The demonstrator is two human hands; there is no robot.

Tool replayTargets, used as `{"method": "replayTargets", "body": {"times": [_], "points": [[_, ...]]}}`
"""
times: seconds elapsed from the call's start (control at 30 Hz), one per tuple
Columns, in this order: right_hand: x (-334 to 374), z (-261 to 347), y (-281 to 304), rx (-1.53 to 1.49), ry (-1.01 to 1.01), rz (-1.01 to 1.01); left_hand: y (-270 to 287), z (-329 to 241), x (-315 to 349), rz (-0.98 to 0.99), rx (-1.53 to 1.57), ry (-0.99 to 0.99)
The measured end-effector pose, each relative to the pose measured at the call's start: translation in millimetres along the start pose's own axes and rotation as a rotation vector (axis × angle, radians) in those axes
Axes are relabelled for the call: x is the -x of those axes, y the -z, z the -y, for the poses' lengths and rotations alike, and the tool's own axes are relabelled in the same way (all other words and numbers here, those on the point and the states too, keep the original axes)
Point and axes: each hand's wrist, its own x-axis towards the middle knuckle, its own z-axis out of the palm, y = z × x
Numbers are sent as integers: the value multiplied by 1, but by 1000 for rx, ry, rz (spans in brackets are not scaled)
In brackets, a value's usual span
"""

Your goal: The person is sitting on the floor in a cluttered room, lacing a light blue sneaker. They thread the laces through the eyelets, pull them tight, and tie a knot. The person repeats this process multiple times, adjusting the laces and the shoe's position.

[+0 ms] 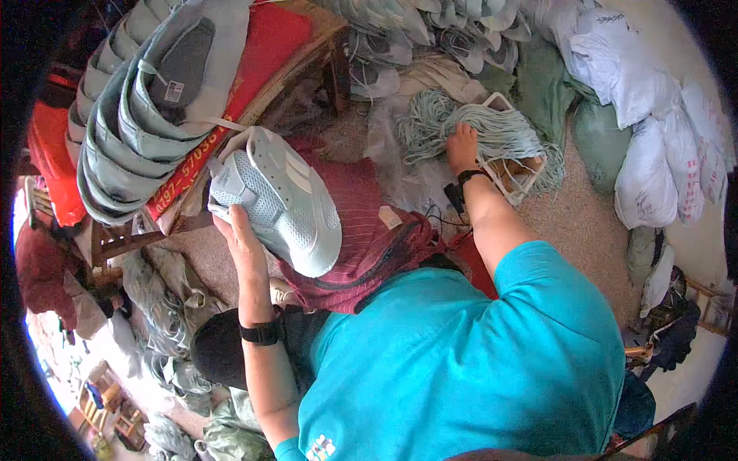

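Observation:
My left hand [240,234] is closed on a pale blue-grey mesh shoe upper [307,223], holding it up by its lower left edge with the toe pointing down and right. Over at the right, my right hand [462,146] reaches into a heap of pale green shoelaces [434,115]. Its fingers are bent around some strands, and the fingertips are partly hidden among them. The laces spill across a white plastic basket [498,100] whose rim and brownish inside show in places. Dark bands circle both of my wrists.
Nested grey shoe uppers [165,115] stand on a wooden bench with a red cover [273,46] at upper left. A maroon striped cloth [350,223] lies over my lap. More uppers [461,46] are piled at the back. White sacks [646,169] line the right side.

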Motion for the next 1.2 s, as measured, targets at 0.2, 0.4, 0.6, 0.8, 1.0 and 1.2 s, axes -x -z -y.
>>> {"method": "replayTargets", "body": {"times": [0.2,0.4,0.6,0.8,1.0,1.2], "points": [[-22,4,18,-271,-87,-208,6,-9,-11,35,-18,3],[-5,25,132,-1613,-421,452,0,-69,16,-232,-792,-693],[83,92,347,-1387,801,201,-30,-124,58,545,62,-271],[92,86,388,-1291,826,-172,10,-112,71,626,-24,66],[52,73,370,-832,547,-441,50,-95,76,467,-406,-326],[14,80,348,-52,505,-556,38,-87,83,498,-91,-45]]}}
